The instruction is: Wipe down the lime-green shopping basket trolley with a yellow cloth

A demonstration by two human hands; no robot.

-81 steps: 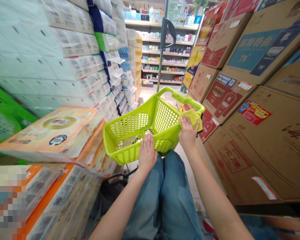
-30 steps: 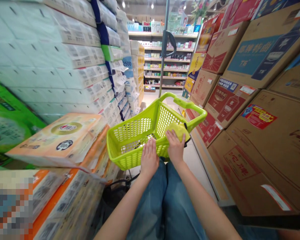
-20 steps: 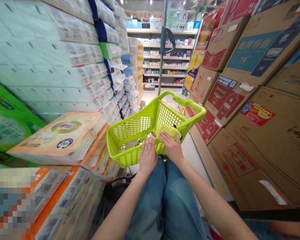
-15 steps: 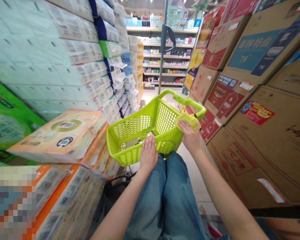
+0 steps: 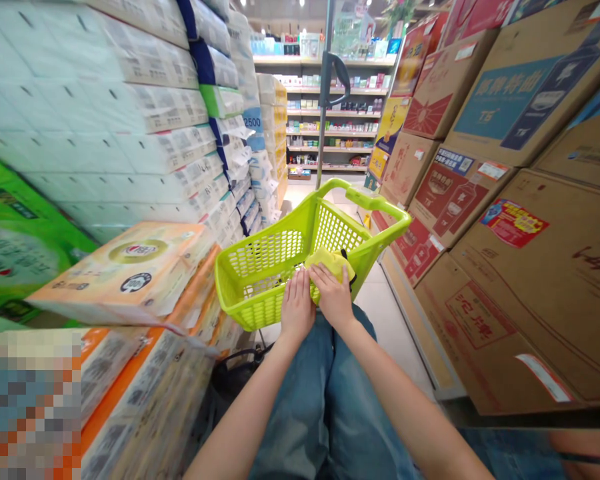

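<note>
A lime-green shopping basket (image 5: 260, 250) with perforated walls is tilted in front of my knees, its handle toward the upper right. On the basket's near rim rests my left hand (image 5: 299, 305), fingers extended and close together over the edge. My right hand (image 5: 333, 293) is beside it, pressing a yellow cloth (image 5: 327, 259) with a dark edge against the same rim. The fingertips of both hands nearly meet. Part of the cloth is hidden under my right fingers.
Tissue packs (image 5: 125, 263) are stacked at the left, near the basket. Cardboard cartons (image 5: 540, 267) line the right side. Beyond the basket stand a metal pole with a dark handle (image 5: 336, 80) and stocked shelves (image 5: 330, 113). A black bag is beside my left knee.
My right hand and the yellow cloth have moved left along the basket's near rim, from beside the handle to next to my left hand. The left hand has hardly moved.
</note>
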